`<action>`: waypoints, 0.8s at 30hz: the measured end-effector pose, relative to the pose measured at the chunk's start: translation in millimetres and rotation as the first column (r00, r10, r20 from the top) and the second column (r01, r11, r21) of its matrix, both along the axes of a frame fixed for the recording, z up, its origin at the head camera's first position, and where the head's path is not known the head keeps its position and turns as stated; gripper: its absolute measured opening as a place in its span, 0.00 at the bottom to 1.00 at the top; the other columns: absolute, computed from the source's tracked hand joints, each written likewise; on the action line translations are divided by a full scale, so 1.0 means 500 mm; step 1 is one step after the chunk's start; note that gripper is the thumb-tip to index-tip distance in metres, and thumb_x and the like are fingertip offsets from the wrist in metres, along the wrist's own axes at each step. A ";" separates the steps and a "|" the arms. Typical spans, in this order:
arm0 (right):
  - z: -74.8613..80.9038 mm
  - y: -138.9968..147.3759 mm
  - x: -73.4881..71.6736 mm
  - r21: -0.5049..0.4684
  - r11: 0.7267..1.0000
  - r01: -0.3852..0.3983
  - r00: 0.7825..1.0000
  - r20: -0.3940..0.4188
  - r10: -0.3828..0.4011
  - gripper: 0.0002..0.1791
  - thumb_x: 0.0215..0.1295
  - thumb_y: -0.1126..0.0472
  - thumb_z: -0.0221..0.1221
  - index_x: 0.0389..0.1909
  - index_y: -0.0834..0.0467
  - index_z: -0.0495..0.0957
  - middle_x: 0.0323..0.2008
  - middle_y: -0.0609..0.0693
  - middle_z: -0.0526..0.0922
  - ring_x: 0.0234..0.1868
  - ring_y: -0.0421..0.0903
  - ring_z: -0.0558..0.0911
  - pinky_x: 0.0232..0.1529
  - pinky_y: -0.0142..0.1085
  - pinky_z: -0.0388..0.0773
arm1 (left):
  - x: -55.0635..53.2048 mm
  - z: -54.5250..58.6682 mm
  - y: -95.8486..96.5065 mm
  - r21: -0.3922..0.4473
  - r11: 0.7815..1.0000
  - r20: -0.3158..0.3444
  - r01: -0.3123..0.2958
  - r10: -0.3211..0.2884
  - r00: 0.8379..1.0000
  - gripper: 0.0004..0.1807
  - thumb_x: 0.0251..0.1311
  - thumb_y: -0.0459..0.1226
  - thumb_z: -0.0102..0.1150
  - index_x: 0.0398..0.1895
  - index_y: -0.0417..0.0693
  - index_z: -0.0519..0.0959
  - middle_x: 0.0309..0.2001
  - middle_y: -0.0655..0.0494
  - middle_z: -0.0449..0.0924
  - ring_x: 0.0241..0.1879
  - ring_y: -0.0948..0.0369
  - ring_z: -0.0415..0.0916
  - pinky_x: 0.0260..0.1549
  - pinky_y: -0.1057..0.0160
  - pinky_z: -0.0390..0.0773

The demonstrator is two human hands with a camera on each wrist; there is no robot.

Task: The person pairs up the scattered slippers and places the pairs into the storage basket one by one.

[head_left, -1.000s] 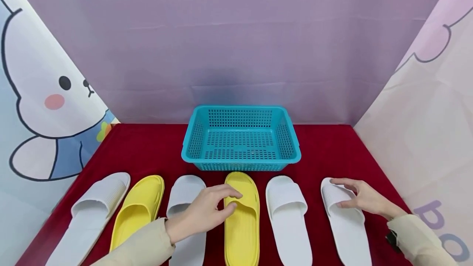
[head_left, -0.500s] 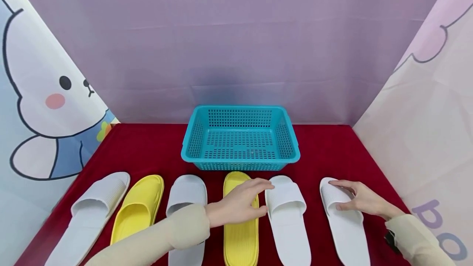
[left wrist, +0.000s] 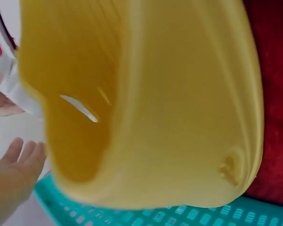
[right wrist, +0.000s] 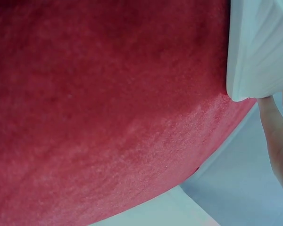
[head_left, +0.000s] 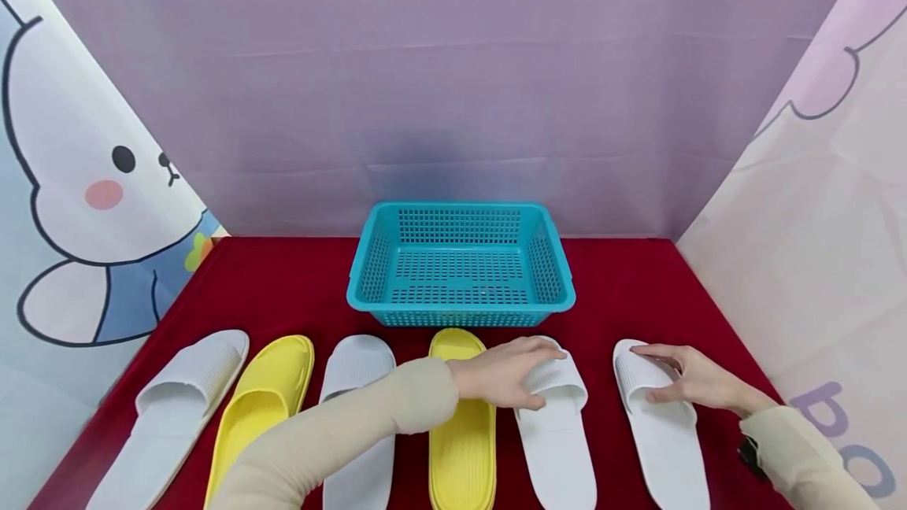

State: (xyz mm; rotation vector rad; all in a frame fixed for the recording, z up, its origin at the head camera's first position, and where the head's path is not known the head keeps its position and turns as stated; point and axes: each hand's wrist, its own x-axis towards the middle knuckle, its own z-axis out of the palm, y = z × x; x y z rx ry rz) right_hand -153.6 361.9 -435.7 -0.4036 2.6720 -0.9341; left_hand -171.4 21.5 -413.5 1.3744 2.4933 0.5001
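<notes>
You have matt white slippers [head_left: 560, 455], straps [head_left: 190, 372] ribbed. Yellow slipper [left wrist: 184, 103] smooth, faint sheen. Basket [head_left: 460, 308], slick plastic; cloth [head_left: 283, 282], velvety.

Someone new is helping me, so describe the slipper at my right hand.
In front of the turquoise basket, six slippers form a row on red cloth. Yours is the white slipper at the row's right end. Unlike its white neighbour, it has your right hand at its strap.

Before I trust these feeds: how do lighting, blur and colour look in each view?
Head: fairly even light, blue basket crisp; left wrist: yellow slipper fills much of the frame, softly blurred; right wrist: red cloth darker towards the top, white slipper tinged bluish.
</notes>
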 end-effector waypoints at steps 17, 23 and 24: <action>0.006 -0.003 -0.011 -0.069 0.997 -0.029 0.995 0.095 0.036 0.37 0.45 0.57 0.68 0.59 0.63 0.68 0.58 0.67 0.68 0.53 0.57 0.69 0.41 0.42 0.76 | -0.060 -0.003 0.040 -0.422 0.858 -0.179 0.292 -0.394 0.901 0.57 0.41 0.48 0.68 0.72 0.59 0.43 0.72 0.60 0.43 0.72 0.62 0.40 0.66 0.71 0.51; -0.002 0.002 -0.012 -0.066 0.997 -0.031 0.994 0.101 0.037 0.39 0.45 0.56 0.68 0.60 0.63 0.66 0.58 0.68 0.66 0.52 0.55 0.68 0.40 0.40 0.76 | -0.070 0.001 0.067 -0.548 0.763 -0.223 0.343 -0.528 0.819 0.60 0.39 0.51 0.69 0.72 0.61 0.39 0.73 0.62 0.41 0.72 0.64 0.36 0.67 0.73 0.43; -0.003 0.003 -0.012 -0.061 0.998 -0.035 0.994 0.101 0.041 0.40 0.45 0.56 0.68 0.61 0.63 0.66 0.59 0.68 0.66 0.52 0.52 0.68 0.39 0.39 0.76 | -0.073 -0.001 0.071 -0.552 0.752 -0.226 0.360 -0.550 0.804 0.60 0.39 0.52 0.68 0.72 0.60 0.39 0.73 0.63 0.41 0.72 0.64 0.36 0.67 0.73 0.42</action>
